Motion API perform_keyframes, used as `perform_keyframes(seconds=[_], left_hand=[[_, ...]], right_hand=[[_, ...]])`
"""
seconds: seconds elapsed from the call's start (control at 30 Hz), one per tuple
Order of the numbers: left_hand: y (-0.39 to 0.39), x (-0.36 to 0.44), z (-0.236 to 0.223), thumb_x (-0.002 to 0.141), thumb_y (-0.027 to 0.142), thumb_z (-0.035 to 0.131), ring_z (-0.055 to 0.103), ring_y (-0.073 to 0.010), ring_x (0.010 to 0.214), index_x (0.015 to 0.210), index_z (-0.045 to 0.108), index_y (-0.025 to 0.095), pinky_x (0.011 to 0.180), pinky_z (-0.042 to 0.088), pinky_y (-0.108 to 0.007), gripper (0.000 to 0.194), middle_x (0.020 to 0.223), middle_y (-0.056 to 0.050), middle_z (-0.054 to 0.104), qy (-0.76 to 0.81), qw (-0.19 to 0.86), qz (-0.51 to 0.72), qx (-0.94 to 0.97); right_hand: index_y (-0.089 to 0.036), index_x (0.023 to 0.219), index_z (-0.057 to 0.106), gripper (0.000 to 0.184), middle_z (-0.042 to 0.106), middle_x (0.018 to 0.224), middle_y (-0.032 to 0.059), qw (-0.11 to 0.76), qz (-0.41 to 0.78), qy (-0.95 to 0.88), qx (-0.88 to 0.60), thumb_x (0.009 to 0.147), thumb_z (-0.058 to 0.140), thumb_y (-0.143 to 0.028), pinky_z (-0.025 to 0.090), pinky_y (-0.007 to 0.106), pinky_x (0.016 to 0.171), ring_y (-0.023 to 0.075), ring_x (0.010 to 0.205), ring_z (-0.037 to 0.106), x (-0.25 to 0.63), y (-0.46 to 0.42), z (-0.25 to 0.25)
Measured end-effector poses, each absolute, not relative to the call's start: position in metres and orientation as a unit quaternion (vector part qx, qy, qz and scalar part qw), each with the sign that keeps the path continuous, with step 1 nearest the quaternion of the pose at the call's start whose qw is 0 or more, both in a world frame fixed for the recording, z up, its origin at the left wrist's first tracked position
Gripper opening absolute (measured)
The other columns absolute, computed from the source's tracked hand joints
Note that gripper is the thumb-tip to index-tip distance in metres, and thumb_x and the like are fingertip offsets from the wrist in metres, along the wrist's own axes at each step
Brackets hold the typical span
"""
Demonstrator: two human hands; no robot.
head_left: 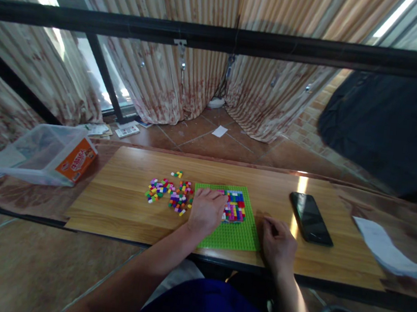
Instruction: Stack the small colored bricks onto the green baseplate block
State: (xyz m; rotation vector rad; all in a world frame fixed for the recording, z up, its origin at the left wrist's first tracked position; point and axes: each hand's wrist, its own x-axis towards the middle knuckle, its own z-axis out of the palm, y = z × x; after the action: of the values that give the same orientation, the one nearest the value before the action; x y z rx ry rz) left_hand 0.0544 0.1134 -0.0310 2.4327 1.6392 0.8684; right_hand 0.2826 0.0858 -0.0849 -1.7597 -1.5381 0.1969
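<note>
A green studded baseplate (230, 239) lies near the table's front edge, with a block of many-coloured toy bricks (237, 212) built up on it. My left hand (207, 208) is over the left part of that block, fingers bent down against it; its fingertips and anything in them are hidden. Just right of the baseplate, my right hand (279, 244) rests on the table with loosely curled fingers, and nothing shows in it. Left of the baseplate are scattered loose toy bricks (180, 197) in mixed colours.
A black smartphone (311, 218) lies on the wooden table (110, 204), right of my right hand. Beyond it is white paper (392, 247). At the far left stands a clear plastic bin (46, 150) with an orange label. A black rail (208, 37) crosses before the curtains (187, 86).
</note>
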Motion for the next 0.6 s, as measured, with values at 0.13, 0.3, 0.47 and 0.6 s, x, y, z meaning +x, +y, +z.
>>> perform_keyframes(seconds=[0.13,0.3,0.47,0.6], left_hand=[[0.11,0.055,-0.027,0.093,0.025,0.045,0.054,-0.0235,0.094,0.102,0.066,0.021,0.081,0.037,-0.041,0.023,0.104,-0.007,0.068,0.521,-0.009,0.234,0.821],[0.108,0.053,-0.023,0.093,0.023,0.044,0.054,-0.0245,0.096,0.109,0.063,0.017,0.083,0.038,-0.042,0.025,0.107,-0.009,0.065,0.499,-0.029,0.193,0.844],[0.101,0.051,-0.02,0.092,0.03,0.049,0.054,-0.0247,0.1,0.114,0.06,0.021,0.086,0.04,-0.042,0.027,0.111,-0.008,0.064,0.521,0.015,0.237,0.82],[0.088,0.037,-0.022,0.09,0.027,0.052,0.054,-0.0237,0.102,0.12,0.057,0.021,0.09,0.042,-0.041,0.031,0.111,-0.007,0.064,0.549,0.049,0.305,0.776]], right_hand=[[-0.018,0.09,0.071,0.041,0.07,0.092,0.0095,0.382,0.078,-0.605,-0.694,0.087,0.045,-0.05,0.047,0.032,0.073,0.0213,0.08,0.062,0.283,0.086,-0.085],[-0.018,0.09,0.071,0.042,0.07,0.092,0.0095,0.376,0.068,-0.604,-0.699,0.087,0.045,-0.052,0.046,0.033,0.073,0.0214,0.08,0.063,0.284,0.086,-0.087],[-0.018,0.091,0.071,0.041,0.07,0.092,0.0097,0.373,0.07,-0.61,-0.696,0.087,0.046,-0.051,0.047,0.033,0.073,0.0219,0.081,0.063,0.285,0.086,-0.088],[-0.018,0.091,0.072,0.042,0.07,0.094,0.0098,0.373,0.072,-0.612,-0.694,0.086,0.046,-0.051,0.047,0.033,0.072,0.0226,0.081,0.063,0.288,0.086,-0.091]])
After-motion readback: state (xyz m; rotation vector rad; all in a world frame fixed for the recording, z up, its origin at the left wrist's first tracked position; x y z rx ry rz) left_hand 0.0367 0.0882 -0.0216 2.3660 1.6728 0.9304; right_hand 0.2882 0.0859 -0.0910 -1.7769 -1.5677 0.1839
